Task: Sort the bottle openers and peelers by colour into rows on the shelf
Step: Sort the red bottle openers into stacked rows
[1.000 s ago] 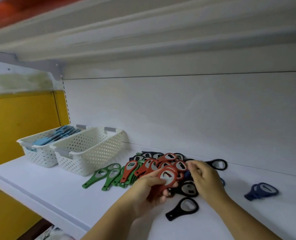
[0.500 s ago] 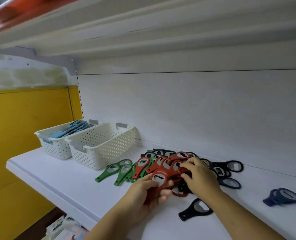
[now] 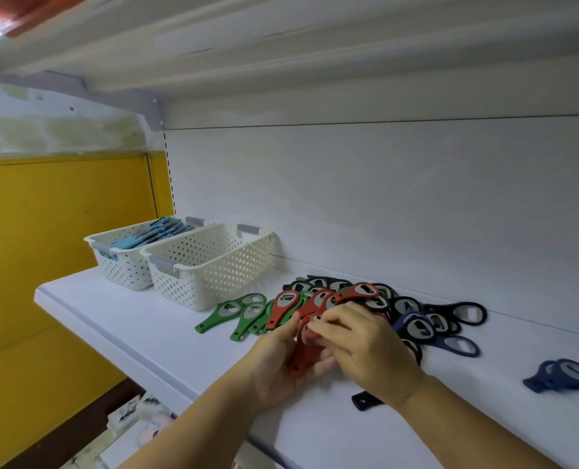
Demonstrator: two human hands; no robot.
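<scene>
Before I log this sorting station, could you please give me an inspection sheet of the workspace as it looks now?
Surface: white shelf, carrying everything listed.
Job's things: red stack in hand; loose red openers, green openers and black openers piled behind; one dark blue opener apart at right.
Clutter: near white basket, contents hidden; far white basket holding light blue items.
Grips: left hand holds the red stack; right hand pinches its top.
Cables: nothing seen.
Surroundings: yellow wall left, upper shelf overhead.

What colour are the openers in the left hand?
The openers in the left hand are red; head view.
</scene>
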